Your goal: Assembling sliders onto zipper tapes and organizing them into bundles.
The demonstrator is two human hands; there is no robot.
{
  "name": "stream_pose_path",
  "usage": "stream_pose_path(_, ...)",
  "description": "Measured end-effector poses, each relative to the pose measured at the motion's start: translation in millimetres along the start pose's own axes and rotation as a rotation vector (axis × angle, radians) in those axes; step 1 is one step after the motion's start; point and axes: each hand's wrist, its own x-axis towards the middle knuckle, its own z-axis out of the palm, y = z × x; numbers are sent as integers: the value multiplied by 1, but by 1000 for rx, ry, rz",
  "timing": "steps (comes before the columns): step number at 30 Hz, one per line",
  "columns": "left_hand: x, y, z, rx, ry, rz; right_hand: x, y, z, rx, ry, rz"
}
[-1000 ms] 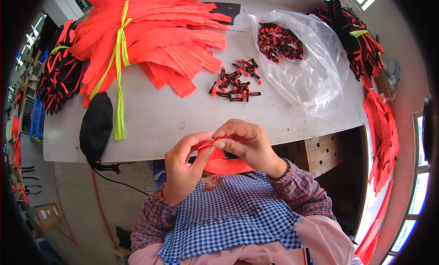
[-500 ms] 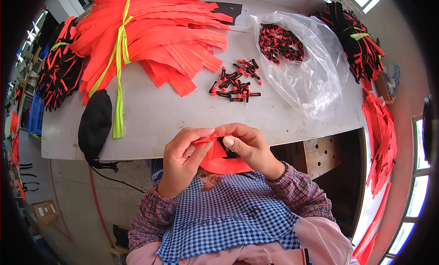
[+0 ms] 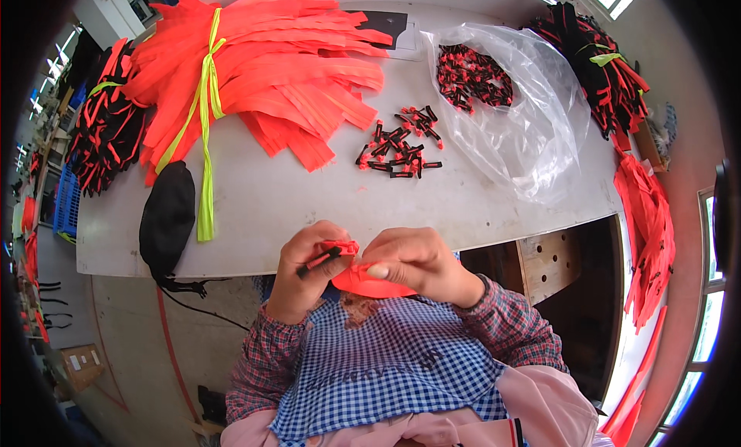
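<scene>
An orange-red fabric strip, which looks like zipper tape, is bunched between my hands just in front of the table's near edge. My left hand is closed on its gathered end. A small black piece sticks out between the left fingers; its kind is partly hidden. My right hand pinches the same strip between thumb and fingers, and the strip hangs in a curve below. Farther up on the table lies a loose pile of small black-and-red pieces, apart from both hands.
A big bundle of orange-red strips, tied with a yellow-green band, covers the table's far left. A black pouch-like thing lies at the left edge. The clear plastic bag holds more small pieces. Black-and-red bundles flank both sides.
My left hand has turned and closed around the gathered end, with the black piece now between its fingers. The strip's open loop has become bunched; the right hand still pinches it.
</scene>
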Motion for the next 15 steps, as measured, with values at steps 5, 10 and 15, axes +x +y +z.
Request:
stream_pose_path(5, 1, 10, -6, 143, -151, 178, 1, -14, 6, -497, 44, -336)
stream_pose_path(10, 0, 9, 2, -213, -155, 9, -5, -9, 13, 258, 86, 180)
stream_pose_path(15, -4, 6, 2, -335, -191, -81, -3, -8, 17, 528, 64, 291)
